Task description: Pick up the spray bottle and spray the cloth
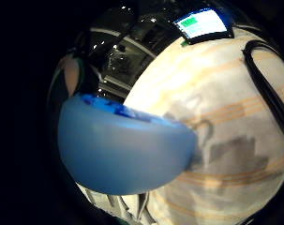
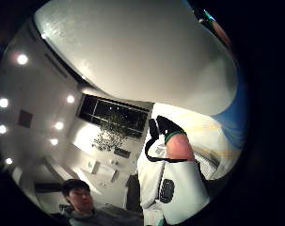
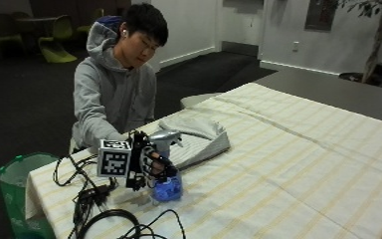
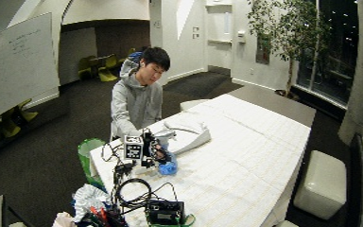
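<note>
In the outside view my gloved right hand [image 3: 152, 167] grips a spray bottle by its neck. The bottle has a blue body [image 3: 166, 189] and a pale grey head [image 3: 164, 137]. It stands upright at the table's near-left corner, and I cannot tell whether its base touches the tablecloth. A folded grey-white cloth [image 3: 194, 134] lies just behind the bottle, and the nozzle faces it. The bottle's blue base [image 1: 123, 154] fills the little finger side palm view. In the thumb side view its pale head [image 2: 132, 52] looms beside a fingertip [image 2: 172, 136].
The table carries a cream striped tablecloth [image 3: 297, 164]. Black cables [image 3: 111, 214] coil near the left front corner. A green bin [image 3: 19, 184] stands beside the table's left end. A box of gear [image 4: 164, 210] sits at the near edge.
</note>
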A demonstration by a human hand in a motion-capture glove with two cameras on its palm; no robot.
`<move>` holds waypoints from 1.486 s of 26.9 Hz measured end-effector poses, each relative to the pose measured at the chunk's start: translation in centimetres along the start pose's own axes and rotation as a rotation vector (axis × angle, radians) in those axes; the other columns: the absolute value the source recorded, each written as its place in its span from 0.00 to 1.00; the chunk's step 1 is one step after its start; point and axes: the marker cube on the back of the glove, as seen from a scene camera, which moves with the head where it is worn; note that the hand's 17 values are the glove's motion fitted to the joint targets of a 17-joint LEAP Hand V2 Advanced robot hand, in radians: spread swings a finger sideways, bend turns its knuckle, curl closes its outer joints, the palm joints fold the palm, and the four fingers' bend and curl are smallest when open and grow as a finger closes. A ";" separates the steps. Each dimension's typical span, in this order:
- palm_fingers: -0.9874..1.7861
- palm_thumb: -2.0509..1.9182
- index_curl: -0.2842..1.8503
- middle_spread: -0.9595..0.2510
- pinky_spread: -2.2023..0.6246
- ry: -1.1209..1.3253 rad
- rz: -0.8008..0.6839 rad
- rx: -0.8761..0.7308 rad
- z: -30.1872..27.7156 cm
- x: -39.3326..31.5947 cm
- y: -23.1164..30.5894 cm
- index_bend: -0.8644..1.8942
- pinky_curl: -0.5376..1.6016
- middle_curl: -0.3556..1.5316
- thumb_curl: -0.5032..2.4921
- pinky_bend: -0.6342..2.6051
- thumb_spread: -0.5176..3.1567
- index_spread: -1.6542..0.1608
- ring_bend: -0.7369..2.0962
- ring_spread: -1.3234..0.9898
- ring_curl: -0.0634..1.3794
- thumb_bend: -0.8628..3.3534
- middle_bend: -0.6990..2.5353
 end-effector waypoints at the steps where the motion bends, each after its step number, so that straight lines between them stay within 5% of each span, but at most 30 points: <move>1: 0.64 0.71 0.22 0.78 0.81 0.004 -0.004 0.001 0.1 0.0 -0.1 0.35 0.40 0.36 0.30 0.35 0.38 0.77 0.51 0.55 0.28 0.20 0.32; 8: 0.74 0.73 0.23 0.76 0.78 -0.084 0.013 0.024 0.5 -0.1 -0.6 0.36 0.40 0.39 0.31 0.32 0.37 0.78 0.50 0.54 0.30 0.20 0.35; 21: 0.77 0.75 0.21 0.73 0.73 -0.136 0.056 -0.114 0.7 0.1 -2.3 0.32 0.43 0.40 0.32 0.34 0.35 0.78 0.53 0.52 0.33 0.20 0.35; 28: 0.83 0.77 0.25 0.71 0.71 -0.147 0.037 -0.236 1.3 -0.3 -3.4 0.41 0.43 0.43 0.34 0.30 0.29 0.79 0.49 0.51 0.32 0.20 0.40; 40: 0.88 0.77 0.33 0.72 0.69 -0.011 -0.030 -0.211 3.5 -2.0 -4.4 0.50 0.43 0.45 0.37 0.29 0.21 0.80 0.47 0.50 0.33 0.20 0.42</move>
